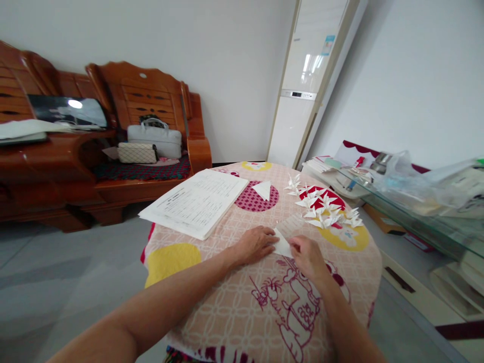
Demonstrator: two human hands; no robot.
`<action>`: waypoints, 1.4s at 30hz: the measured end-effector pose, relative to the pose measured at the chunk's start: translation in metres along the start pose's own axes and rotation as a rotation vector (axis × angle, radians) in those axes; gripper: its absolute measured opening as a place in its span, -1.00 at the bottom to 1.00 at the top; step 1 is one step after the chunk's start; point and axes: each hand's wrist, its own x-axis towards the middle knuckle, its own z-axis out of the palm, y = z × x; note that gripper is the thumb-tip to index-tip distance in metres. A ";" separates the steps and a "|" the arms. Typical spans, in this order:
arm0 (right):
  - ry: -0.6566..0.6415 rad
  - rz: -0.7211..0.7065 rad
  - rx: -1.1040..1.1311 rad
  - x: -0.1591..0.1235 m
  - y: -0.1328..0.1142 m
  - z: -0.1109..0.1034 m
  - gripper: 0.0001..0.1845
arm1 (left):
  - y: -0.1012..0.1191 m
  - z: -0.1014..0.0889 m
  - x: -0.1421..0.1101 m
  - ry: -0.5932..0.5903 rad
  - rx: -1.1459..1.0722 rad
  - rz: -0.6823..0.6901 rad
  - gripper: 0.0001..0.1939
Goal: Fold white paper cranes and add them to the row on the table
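Note:
A small folded sheet of white paper (282, 244) lies on the cloth-covered table between my hands. My left hand (255, 245) rests on its left side, fingers stretched out and pressing it down. At its right edge my right hand (308, 256) is closed, thumb and forefinger pinching the paper. Just beyond sits a printed strip of paper (293, 225), partly hidden at its near end. A folded white paper triangle (262, 190) lies farther back. To the right stand several folded white paper cranes (325, 209) in a cluster.
A thick stack of printed sheets (196, 201) covers the table's left part. The round table wears a patterned tablecloth (223, 302). Close on the right is a glass-topped stand (419, 212) with plastic bags and papers. Behind are a wooden sofa (151, 96) with bags and a tall air conditioner (291, 121).

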 end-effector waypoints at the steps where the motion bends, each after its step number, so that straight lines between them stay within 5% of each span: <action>1: 0.022 -0.100 -0.038 -0.002 -0.004 0.007 -0.72 | 0.001 0.000 0.000 -0.001 -0.002 -0.013 -0.64; 5: 0.055 -0.286 -0.125 -0.016 -0.008 0.025 -0.60 | 0.006 0.005 0.004 0.032 -0.006 -0.087 -0.65; 12: 0.022 -0.338 -0.225 -0.030 0.004 0.034 -0.42 | 0.005 0.010 0.000 0.082 -0.092 -0.166 -0.61; 34: 0.073 -0.365 -0.229 -0.030 0.010 0.040 -0.50 | -0.044 0.001 -0.039 0.234 -0.500 -0.309 -0.33; 42: 0.026 -0.299 -0.318 -0.013 -0.023 0.030 -0.72 | -0.040 0.002 -0.040 0.316 -0.603 -0.389 -0.48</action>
